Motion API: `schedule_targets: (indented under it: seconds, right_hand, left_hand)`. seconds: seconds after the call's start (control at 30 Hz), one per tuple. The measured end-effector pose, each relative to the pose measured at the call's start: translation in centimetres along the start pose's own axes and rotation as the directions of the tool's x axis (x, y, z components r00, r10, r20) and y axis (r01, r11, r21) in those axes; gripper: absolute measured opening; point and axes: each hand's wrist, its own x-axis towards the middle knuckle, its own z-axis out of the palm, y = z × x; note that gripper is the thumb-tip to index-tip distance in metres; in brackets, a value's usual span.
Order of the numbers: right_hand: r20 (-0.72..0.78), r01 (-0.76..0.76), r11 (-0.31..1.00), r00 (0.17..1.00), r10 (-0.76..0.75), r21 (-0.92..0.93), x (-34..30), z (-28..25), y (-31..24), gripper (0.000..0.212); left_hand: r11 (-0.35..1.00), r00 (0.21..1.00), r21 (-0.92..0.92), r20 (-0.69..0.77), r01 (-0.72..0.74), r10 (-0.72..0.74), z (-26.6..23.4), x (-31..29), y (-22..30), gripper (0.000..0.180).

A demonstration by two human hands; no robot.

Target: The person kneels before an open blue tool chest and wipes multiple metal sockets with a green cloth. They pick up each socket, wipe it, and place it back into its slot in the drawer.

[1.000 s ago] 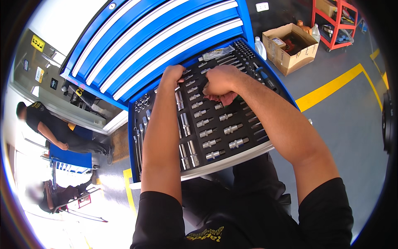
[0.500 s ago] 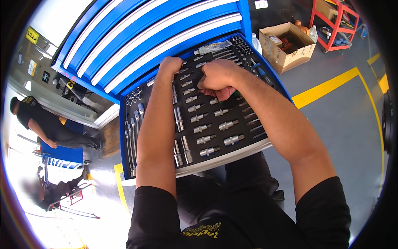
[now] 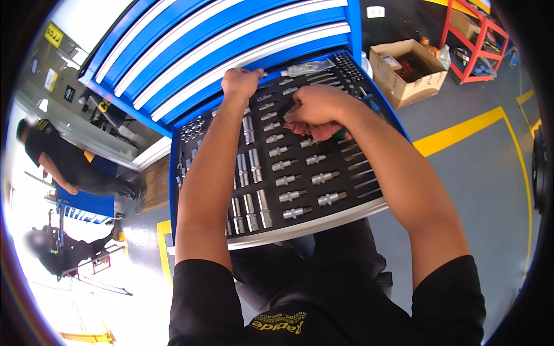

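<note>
An open tool drawer (image 3: pixel 311 226) is in front of me, its black foam lined with rows of silver bit sockets (image 3: pixel 287 180) and long sockets (image 3: pixel 249 212). At the drawer's back edge, my left hand (image 3: pixel 239 84) is closed, pinching a small silver socket (image 3: pixel 261 74) that shows partly past the fingertips. My right hand (image 3: pixel 320 104) is closed on a crumpled red cloth (image 3: pixel 314 131) above the middle rows of bit sockets. Something green shows beside the cloth, mostly hidden. My left forearm covers part of the drawer's left side, where small sockets (image 3: pixel 192 128) sit.
The blue tool cabinet (image 3: pixel 190 57) rises behind the drawer. A clear plastic bag (image 3: pixel 310 68) lies at the drawer's back. To the right are a cardboard box (image 3: pixel 412 86) and a red cart (image 3: pixel 479 49). Another person (image 3: pixel 69 155) stands at far left.
My left hand has lifted toward the drawer's back edge, and the small socket in its fingers now shows. The right hand stays over the middle rows with the cloth. The view has shifted slightly.
</note>
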Motion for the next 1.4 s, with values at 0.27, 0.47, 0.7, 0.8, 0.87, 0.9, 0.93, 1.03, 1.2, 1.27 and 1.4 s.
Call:
schedule_targets:
  seconds: [0.27, 0.47, 0.7, 0.8, 0.87, 0.9, 0.93, 1.03, 1.2, 1.27, 1.4]
  right_hand:
    - [-0.391, 0.193, 0.785, 0.918, 0.068, 0.589, 1.2, -2.7, 3.8, 0.034]
    - [-0.265, 0.267, 0.228, 0.963, -0.04, 0.936, -1.6, -2.3, -2.2, 0.023]
    - [-0.426, 0.573, 0.695, 0.81, -0.402, 0.435, -2.5, -0.2, -4.3, 0.028]
    - [-0.429, 0.51, 0.718, 0.846, -0.318, 0.474, -2.3, -0.5, -4.2, 0.029]
    - [-0.41, 0.47, 0.661, 0.874, -0.259, 0.585, -2.1, -0.6, -4.2, 0.03]
    - [-0.392, 0.451, 0.604, 0.889, -0.237, 0.657, -2.2, -0.5, -4.3, 0.031]
    - [-0.371, 0.427, 0.542, 0.903, -0.216, 0.724, -2.3, -0.4, -4.3, 0.032]
    - [-0.328, 0.438, 0.504, 0.897, -0.295, 0.744, -3.2, -0.1, -5.2, 0.029]
    - [-0.452, 0.617, 0.503, 0.786, -0.42, 0.605, -3.3, 0.7, -5.9, 0.034]
    - [-0.458, 0.604, 0.401, 0.791, -0.406, 0.689, -3.3, 0.9, -6.2, 0.029]
    - [-0.424, 0.482, 0.291, 0.873, -0.24, 0.826, -2.9, 1.4, -6.4, 0.031]
  left_hand:
    - [0.685, 0.84, -0.703, 0.245, -0.19, 0.484, -7.2, -11.0, 3.2, 0.024]
    - [0.64, 0.8, -0.607, 0.013, -0.471, 0.6, -8.7, -15.8, 1.5, 0.022]
    - [0.623, 0.791, -0.566, -0.09, -0.541, 0.605, -7.4, -17.3, 0.0, 0.026]
    - [0.559, 0.639, -0.335, -0.211, -0.758, 0.74, -7.7, -17.7, 1.2, 0.027]
    - [0.521, 0.531, -0.107, -0.209, -0.847, 0.821, -8.5, -18.7, 1.9, 0.029]
    - [0.46, 0.453, -0.016, -0.205, -0.888, 0.868, -8.9, -18.7, 2.2, 0.031]
    - [0.392, 0.373, 0.074, -0.192, -0.917, 0.908, -9.1, -18.7, 2.3, 0.032]
    - [0.442, 0.422, 0.023, -0.254, -0.897, 0.87, -9.1, -18.8, 1.9, 0.033]
    - [0.535, 0.545, -0.118, -0.266, -0.837, 0.795, -9.0, -19.1, 2.1, 0.032]
    - [0.478, 0.461, 0.01, -0.251, -0.878, 0.851, -9.3, -20.0, 2.6, 0.032]
    - [0.314, 0.265, 0.164, -0.264, -0.935, 0.927, -9.0, -20.3, 3.1, 0.035]
